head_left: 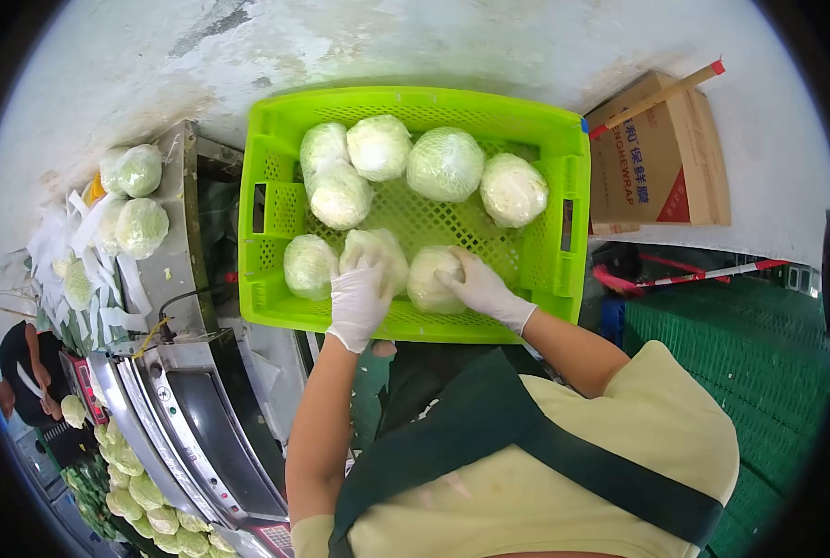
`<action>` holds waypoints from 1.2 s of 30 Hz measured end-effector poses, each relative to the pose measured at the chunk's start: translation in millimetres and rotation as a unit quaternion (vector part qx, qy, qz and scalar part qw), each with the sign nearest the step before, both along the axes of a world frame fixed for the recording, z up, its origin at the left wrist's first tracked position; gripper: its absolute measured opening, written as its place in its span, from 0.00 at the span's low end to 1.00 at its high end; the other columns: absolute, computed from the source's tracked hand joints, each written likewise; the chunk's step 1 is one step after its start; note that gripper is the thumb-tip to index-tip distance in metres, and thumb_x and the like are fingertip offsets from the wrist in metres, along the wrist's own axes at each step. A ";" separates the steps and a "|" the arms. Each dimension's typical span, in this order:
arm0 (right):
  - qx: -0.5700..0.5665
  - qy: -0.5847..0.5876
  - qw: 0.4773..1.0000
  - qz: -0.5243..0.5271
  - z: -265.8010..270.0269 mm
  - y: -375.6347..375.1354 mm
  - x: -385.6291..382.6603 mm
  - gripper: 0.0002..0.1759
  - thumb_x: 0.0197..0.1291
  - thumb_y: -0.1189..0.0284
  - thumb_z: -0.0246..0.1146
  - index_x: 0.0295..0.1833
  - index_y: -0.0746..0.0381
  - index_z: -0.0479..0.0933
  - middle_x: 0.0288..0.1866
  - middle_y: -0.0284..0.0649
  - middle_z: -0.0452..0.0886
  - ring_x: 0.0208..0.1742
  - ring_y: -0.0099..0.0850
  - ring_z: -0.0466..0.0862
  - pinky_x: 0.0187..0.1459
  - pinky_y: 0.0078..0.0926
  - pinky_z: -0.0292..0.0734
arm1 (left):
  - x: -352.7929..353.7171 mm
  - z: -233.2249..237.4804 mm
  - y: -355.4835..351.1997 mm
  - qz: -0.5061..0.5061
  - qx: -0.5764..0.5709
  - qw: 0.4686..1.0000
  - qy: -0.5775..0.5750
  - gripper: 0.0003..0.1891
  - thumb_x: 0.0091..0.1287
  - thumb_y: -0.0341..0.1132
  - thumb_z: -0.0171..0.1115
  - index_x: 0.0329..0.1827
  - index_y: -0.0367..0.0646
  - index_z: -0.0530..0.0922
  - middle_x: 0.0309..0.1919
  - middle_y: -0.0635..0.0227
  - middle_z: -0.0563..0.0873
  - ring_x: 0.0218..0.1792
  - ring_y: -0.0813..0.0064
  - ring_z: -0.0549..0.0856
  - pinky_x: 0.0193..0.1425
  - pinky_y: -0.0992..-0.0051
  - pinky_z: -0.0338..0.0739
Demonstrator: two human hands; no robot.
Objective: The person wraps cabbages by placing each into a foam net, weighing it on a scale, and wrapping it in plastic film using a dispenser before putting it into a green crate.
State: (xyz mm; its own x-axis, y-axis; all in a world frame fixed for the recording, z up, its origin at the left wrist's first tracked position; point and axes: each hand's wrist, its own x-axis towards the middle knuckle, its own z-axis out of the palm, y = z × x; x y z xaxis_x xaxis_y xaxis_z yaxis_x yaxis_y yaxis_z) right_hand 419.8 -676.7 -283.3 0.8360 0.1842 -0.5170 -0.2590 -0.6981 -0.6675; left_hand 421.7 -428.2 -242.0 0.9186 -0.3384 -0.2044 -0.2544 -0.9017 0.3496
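A bright green plastic crate holds several round cabbages in clear film. My left hand, in a white glove, has its fingers over a cabbage by the crate's near side. Also gloved, my right hand grips the side of another cabbage just to the right. One more cabbage lies left of my left hand. Along the far side sit several others, among them a pale green cabbage and a whiter cabbage at the right.
A wrapping machine with a metal front stands at the left. Wrapped cabbages rest beyond it, and unwrapped cabbages are piled below. Another person works at far left. A cardboard box and green stacked crates are on the right.
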 end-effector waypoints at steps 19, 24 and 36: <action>-0.021 -0.218 0.959 0.179 10.7 4.1 2.1 0.31 0.65 0.56 0.62 0.72 0.52 0.69 0.77 0.53 0.62 0.74 0.54 0.65 0.71 0.52 0.64 | 22.4 -8.0 9.8 0.020 0.028 0.999 0.031 0.48 0.51 0.57 0.74 0.77 0.64 0.64 0.79 0.54 0.58 0.75 0.46 0.63 0.74 0.31 0.43; -0.105 -0.227 0.941 0.227 22.5 16.8 -9.8 0.31 0.64 0.55 0.62 0.71 0.54 0.70 0.74 0.53 0.65 0.74 0.52 0.65 0.70 0.51 0.64 | 5.3 -5.8 21.3 0.018 -0.023 0.999 0.024 0.44 0.54 0.50 0.74 0.77 0.59 0.64 0.78 0.53 0.59 0.72 0.48 0.68 0.76 0.38 0.47; -0.112 -0.080 0.981 0.136 21.3 19.8 66.0 0.23 0.64 0.55 0.54 0.56 0.57 0.83 0.52 0.51 0.84 0.53 0.48 0.84 0.58 0.43 0.77 | -151.3 134.7 113.2 0.246 -0.328 0.912 0.029 0.27 0.67 0.21 0.58 0.71 0.33 0.68 0.68 0.52 0.73 0.68 0.62 0.75 0.73 0.67 0.68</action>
State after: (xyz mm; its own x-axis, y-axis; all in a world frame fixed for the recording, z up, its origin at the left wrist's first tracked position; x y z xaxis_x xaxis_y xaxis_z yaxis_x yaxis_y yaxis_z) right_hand 485.8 -656.9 -262.0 0.8450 0.3088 -0.4366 0.0525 -0.8604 -0.5069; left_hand 270.4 -315.0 -107.4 0.9863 0.0443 -0.1592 0.1601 -0.4934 0.8549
